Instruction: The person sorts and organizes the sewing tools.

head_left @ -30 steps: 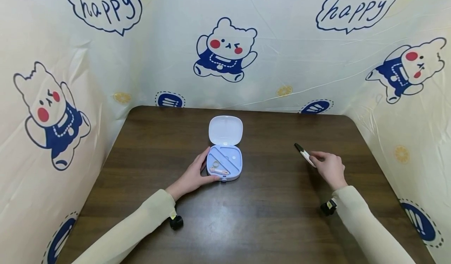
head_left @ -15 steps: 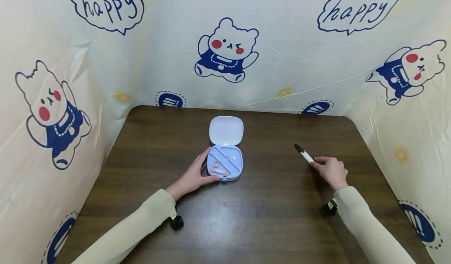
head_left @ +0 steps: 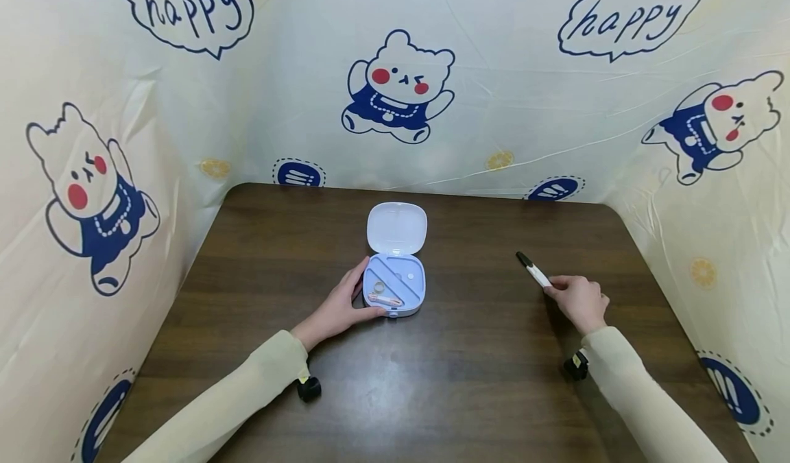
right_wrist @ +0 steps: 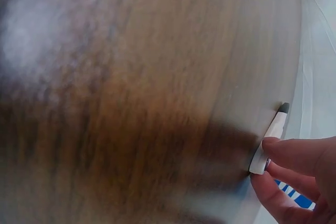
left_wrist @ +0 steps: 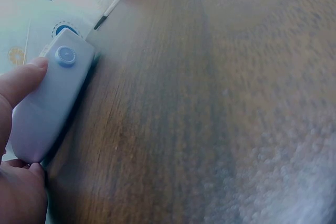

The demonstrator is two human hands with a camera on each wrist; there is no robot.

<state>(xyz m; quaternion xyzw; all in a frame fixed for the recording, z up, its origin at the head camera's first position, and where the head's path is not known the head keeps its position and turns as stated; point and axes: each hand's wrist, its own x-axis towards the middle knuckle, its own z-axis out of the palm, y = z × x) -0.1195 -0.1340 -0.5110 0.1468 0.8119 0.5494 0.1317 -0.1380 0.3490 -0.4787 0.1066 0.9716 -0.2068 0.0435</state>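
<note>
A small light-blue case (head_left: 412, 271) stands on the table with its lid (head_left: 397, 227) flipped back. Inside, slanting dividers part it, and a ring (head_left: 378, 287) and a thin pinkish item (head_left: 385, 300) lie in the front-left compartment. My left hand (head_left: 336, 312) grips the case, thumb at its front and fingers along its left side; the left wrist view shows the thumb near a round blue button (left_wrist: 65, 56). To the right, my right hand (head_left: 580, 303) pinches the rear end of a white marker (head_left: 535, 273) between thumb and fingers. Its black cap (right_wrist: 284, 107) points away from the hand.
The dark wooden table (head_left: 395, 387) runs back to a pale curtain (head_left: 506, 92) printed with bears, which also hangs at both sides. A small black camera sits on each wrist, the left camera (head_left: 309, 389) and the right camera (head_left: 576, 365).
My right hand has shifted slightly right and toward me along the marker, most of it between the first two frames. The left hand and the case stay in place.
</note>
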